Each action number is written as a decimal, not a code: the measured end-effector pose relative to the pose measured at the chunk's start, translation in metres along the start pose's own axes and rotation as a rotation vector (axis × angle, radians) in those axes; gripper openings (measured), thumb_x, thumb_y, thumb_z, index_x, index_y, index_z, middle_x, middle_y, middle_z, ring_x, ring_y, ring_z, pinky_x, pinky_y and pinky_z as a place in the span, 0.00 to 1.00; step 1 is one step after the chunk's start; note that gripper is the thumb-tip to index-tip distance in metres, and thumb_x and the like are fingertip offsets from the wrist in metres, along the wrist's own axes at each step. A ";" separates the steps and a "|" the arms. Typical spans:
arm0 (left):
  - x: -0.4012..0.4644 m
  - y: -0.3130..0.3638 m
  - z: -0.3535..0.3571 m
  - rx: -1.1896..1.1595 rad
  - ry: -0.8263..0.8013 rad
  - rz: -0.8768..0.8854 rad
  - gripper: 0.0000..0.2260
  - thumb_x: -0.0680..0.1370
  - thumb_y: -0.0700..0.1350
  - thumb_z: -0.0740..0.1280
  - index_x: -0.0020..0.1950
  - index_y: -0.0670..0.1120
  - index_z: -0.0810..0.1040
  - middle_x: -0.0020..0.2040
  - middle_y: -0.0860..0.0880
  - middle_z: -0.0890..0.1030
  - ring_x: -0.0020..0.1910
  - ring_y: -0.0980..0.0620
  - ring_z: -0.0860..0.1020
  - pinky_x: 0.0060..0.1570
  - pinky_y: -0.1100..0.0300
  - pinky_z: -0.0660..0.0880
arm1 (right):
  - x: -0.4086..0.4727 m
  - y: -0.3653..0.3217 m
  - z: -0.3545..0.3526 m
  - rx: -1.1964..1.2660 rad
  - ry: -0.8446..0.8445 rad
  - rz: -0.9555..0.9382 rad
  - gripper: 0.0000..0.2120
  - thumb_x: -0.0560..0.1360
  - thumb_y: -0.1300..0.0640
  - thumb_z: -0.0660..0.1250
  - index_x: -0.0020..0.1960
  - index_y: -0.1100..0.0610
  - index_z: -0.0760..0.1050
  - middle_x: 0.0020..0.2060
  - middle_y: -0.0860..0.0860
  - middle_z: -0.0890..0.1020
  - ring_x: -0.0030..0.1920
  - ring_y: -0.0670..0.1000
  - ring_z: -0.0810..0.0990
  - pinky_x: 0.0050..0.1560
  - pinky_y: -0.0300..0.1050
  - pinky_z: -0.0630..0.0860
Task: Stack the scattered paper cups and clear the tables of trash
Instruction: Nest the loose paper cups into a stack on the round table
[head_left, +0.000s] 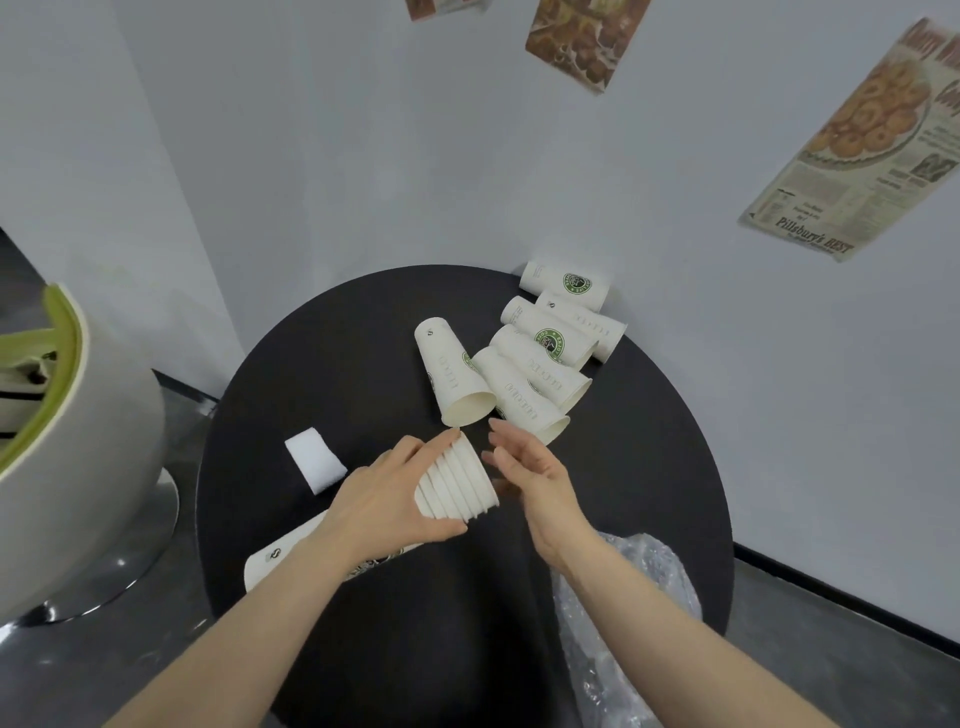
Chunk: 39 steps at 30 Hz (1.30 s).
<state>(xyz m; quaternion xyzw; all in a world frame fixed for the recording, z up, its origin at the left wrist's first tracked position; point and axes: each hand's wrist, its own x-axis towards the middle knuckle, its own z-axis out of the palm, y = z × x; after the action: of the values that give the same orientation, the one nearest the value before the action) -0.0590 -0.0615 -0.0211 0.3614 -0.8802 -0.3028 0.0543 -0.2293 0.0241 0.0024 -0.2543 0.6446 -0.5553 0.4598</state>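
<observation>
Left hand (384, 499) grips cup stack (457, 486); right hand (524, 467) relaxed; round black table (322, 364), grey walls (322, 156).

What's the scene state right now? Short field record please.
left hand: grips stack of nested cups lying on its side
right hand: open, beside the stack's mouth, holding nothing
loose cups: six lying on their sides at the far right of the table
table: round, black
white block: left of the left hand
clear plastic bag: near right table edge
</observation>
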 end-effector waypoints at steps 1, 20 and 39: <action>-0.001 -0.005 -0.004 -0.014 0.014 -0.023 0.44 0.66 0.70 0.66 0.74 0.66 0.44 0.63 0.60 0.65 0.57 0.57 0.71 0.47 0.61 0.71 | 0.011 0.000 0.003 -0.003 0.022 0.019 0.15 0.77 0.64 0.65 0.61 0.50 0.77 0.60 0.49 0.79 0.60 0.50 0.77 0.59 0.49 0.74; -0.058 -0.069 -0.043 -0.042 0.169 -0.268 0.43 0.66 0.69 0.68 0.73 0.67 0.46 0.67 0.60 0.64 0.60 0.56 0.71 0.47 0.59 0.74 | 0.105 0.021 0.047 -0.012 0.052 0.157 0.20 0.78 0.65 0.62 0.65 0.47 0.74 0.65 0.47 0.72 0.65 0.48 0.69 0.65 0.45 0.64; -0.068 -0.073 -0.057 -0.030 0.080 -0.179 0.44 0.67 0.67 0.69 0.75 0.67 0.47 0.67 0.59 0.65 0.62 0.55 0.70 0.54 0.54 0.74 | 0.012 -0.022 0.005 0.060 0.085 -0.192 0.19 0.74 0.72 0.64 0.54 0.50 0.79 0.48 0.45 0.84 0.52 0.49 0.80 0.57 0.52 0.75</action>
<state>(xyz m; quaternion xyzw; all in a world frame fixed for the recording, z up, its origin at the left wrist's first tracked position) 0.0524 -0.0848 -0.0083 0.4494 -0.8369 -0.3051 0.0675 -0.2341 0.0055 0.0201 -0.2775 0.6194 -0.6260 0.3839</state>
